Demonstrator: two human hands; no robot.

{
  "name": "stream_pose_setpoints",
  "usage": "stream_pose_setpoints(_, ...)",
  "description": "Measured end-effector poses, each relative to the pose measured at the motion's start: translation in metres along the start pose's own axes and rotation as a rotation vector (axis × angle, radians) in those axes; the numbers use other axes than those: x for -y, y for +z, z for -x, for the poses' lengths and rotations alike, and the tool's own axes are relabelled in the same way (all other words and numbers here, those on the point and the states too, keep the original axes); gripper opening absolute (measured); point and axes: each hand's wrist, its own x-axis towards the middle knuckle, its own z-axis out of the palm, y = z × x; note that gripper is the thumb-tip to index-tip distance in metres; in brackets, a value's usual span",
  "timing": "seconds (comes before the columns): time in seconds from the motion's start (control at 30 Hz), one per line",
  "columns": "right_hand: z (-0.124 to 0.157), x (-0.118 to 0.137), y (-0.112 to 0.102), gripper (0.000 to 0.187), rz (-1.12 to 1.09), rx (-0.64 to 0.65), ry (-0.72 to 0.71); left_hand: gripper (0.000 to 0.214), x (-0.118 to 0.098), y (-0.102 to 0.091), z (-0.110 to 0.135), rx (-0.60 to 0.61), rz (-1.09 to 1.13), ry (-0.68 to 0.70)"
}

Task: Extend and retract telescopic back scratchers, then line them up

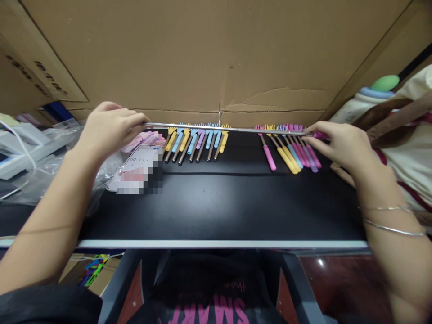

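Observation:
A long thin metal rod (236,129) lies across the far edge of the black table (216,202), over the heads of two rows of small colourful tools. My left hand (108,128) pinches the rod's left end, fingers closed. My right hand (340,144) pinches its right end, beside the right row. The left row (195,141) has brown shafts with yellow, blue and purple grips. The right row (292,150) has pink, yellow, blue and purple handles fanned towards me.
A phone (140,168) showing a timer lies left of the left row, with pink packets (145,139) behind it. Clear plastic bags (50,157) sit at far left. A cardboard wall (216,54) stands behind the table. A bag (398,135) rests at right.

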Motion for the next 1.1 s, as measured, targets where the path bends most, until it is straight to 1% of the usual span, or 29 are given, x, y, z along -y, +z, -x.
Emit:
stream_pose_setpoints(0.1,0.000,0.004,0.001,0.040,0.092,-0.002,-0.043,0.046,-0.001,-0.002,-0.002,0.007,-0.048,-0.008)
stream_pose_setpoints(0.17,-0.001,0.004,0.001,0.040,0.092,-0.002,-0.042,0.047,-0.003,-0.004,-0.004,0.007,-0.105,-0.021)
stream_pose_setpoints(0.27,-0.001,0.003,0.003,0.040,0.015,0.017,-0.011,0.048,-0.006,-0.006,-0.005,-0.015,-0.184,-0.046)
stream_pose_setpoints(0.37,-0.001,-0.002,0.003,0.040,-0.065,0.038,0.034,0.043,-0.007,-0.006,-0.001,-0.029,-0.208,-0.020)
stream_pose_setpoints(0.43,-0.001,-0.005,0.003,0.041,-0.089,0.042,0.052,0.039,-0.007,-0.003,0.003,-0.024,-0.198,0.008)
stream_pose_setpoints(0.57,0.000,-0.010,0.000,0.046,-0.152,0.052,0.076,0.035,-0.004,0.006,0.012,-0.031,-0.167,0.006)
stream_pose_setpoints(0.7,0.004,-0.014,-0.006,0.050,-0.320,0.136,0.052,0.036,-0.001,0.009,0.017,-0.045,-0.142,0.034)
stream_pose_setpoints(0.77,0.005,-0.017,-0.008,0.054,-0.363,0.185,0.045,0.035,-0.002,0.007,0.019,-0.065,-0.139,0.049)
stream_pose_setpoints(0.83,0.007,-0.021,-0.007,0.057,-0.384,0.264,0.042,0.036,-0.004,0.004,0.020,-0.072,-0.138,0.055)
stream_pose_setpoints(0.97,0.011,-0.028,-0.005,0.054,-0.410,0.424,0.055,0.044,-0.010,0.000,0.020,-0.014,-0.103,0.037)
stream_pose_setpoints(1.03,0.012,-0.029,-0.005,0.052,-0.410,0.447,0.063,0.048,-0.010,0.001,0.020,0.010,-0.070,0.029)
stream_pose_setpoints(1.1,0.012,-0.027,-0.006,0.053,-0.403,0.439,0.066,0.051,-0.010,0.004,0.019,0.028,-0.047,0.028)
